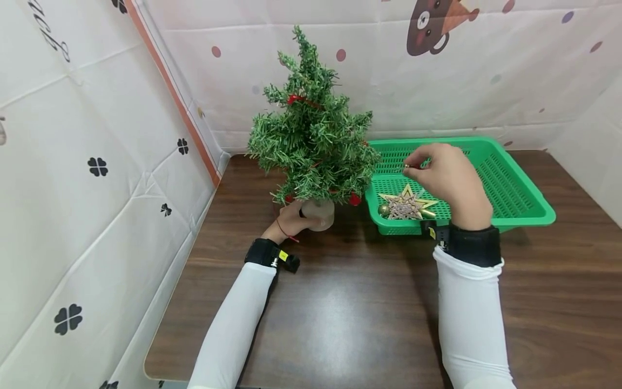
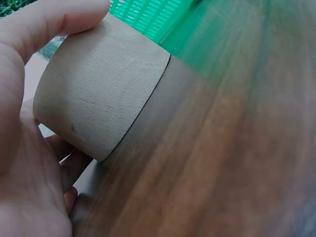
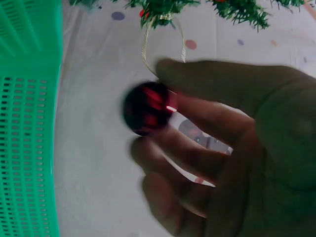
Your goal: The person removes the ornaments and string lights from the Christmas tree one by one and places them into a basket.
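A small artificial Christmas tree [image 1: 313, 129] stands upright at the back of the table, with bits of red among its branches. My left hand [image 1: 290, 220] grips its round wooden base [image 2: 103, 89] from the left side, thumb along the top. Over the green basket [image 1: 527, 202], my right hand [image 1: 454, 181] pinches a shiny dark red bauble [image 3: 148, 108] between thumb and fingers. From the bauble a gold string loop [image 3: 144, 49] sticks up past the thumb. Inside the basket lie a gold glittery star [image 1: 405, 207] and a small gold bauble [image 1: 384, 210].
Right of the tree, the basket sits close to the lower branches. A printed cloth [image 1: 233, 81] hangs behind the brown wooden table [image 1: 340, 302], and another covers the left side along the table's edge. A red ornament [image 1: 355, 199] hangs low on the tree's right.
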{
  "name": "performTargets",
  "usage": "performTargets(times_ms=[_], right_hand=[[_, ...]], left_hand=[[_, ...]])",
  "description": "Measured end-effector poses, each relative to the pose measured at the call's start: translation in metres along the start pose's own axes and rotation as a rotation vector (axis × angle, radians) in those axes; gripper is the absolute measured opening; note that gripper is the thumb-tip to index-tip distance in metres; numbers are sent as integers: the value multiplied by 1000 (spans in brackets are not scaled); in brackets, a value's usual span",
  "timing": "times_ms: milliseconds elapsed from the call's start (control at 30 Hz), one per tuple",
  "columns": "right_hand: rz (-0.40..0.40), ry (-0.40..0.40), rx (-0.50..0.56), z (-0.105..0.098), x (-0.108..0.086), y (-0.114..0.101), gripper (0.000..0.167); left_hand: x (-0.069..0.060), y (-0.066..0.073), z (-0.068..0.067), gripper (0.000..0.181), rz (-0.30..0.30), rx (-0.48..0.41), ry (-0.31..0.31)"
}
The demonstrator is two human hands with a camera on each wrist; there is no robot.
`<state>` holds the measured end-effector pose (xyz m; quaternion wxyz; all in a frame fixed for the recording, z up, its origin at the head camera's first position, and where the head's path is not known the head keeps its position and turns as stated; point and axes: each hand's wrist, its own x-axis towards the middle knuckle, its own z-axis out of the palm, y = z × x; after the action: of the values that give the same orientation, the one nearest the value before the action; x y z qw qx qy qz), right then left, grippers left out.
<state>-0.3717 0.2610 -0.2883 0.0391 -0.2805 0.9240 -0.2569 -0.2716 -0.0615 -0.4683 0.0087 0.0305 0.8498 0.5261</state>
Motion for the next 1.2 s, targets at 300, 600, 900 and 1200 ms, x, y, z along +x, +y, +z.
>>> performTargets(times_ms=[300, 600, 900, 1200], right_hand=[[-55, -389, -51, 10, 7, 16, 25], [-35, -431, 2, 12, 9, 25, 22], [-71, -491, 32, 15, 13, 25, 20], [-69, -493, 7, 16, 12, 20, 24]], left_hand=[[-3, 0, 0, 47, -27, -18, 2], [-2, 0, 1, 47, 5, -60, -17], [-1, 0, 2, 54, 4, -46, -12], [1, -1, 1, 48, 32, -88, -38]])
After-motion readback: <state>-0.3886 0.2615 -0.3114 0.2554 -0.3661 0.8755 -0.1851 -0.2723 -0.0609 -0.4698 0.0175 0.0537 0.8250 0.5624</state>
